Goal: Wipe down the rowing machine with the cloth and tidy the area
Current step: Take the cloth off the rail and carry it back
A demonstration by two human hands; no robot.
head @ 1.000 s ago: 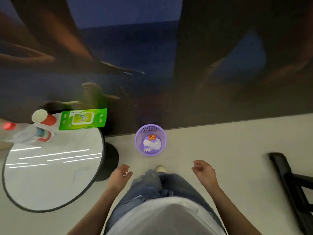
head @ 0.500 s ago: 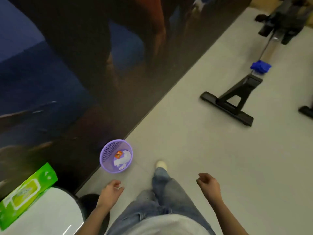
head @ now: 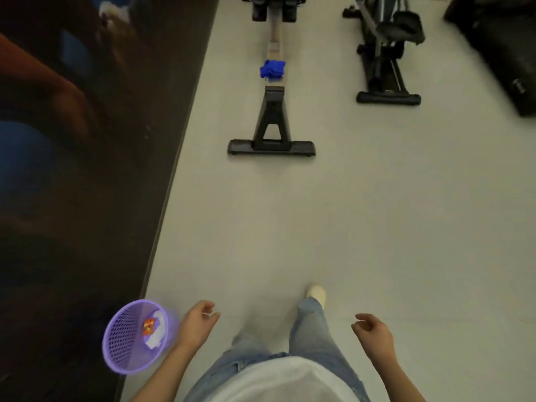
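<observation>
- Facing the rowing machine head-on, with its rail running straight away from the fingers and its rear stand at the near end.
- Carrying nothing: left hand loosely curled and released, with a pale fleck at the fingertips too small to name; right hand likewise slack and half-curled, grasping nothing.
- Spotting the cloth as a bunched blue wad on top of the rail, just beyond the stand, well ahead of both hands and roughly between their two lines, a shade toward the left one.
- Judging the pending step as closing that gap and picking the cloth up, with either hand able to serve, since neither is clearly nearer.
- Noting open floor stretching from the fingers up to the stand.
- Minding the dark wall to the left of the left fingers, which slants in toward the rail and leaves only a narrow strip of floor; more room to the right of the rail, before the second exercise machine.
- Passing the purple basket just beside the left hand, at the wall foot, with white paper and an orange scrap inside.
- Reckoning the wipe should follow the rail's long axis, and treating the stand's floor bar as a likely trip edge on approach.
</observation>
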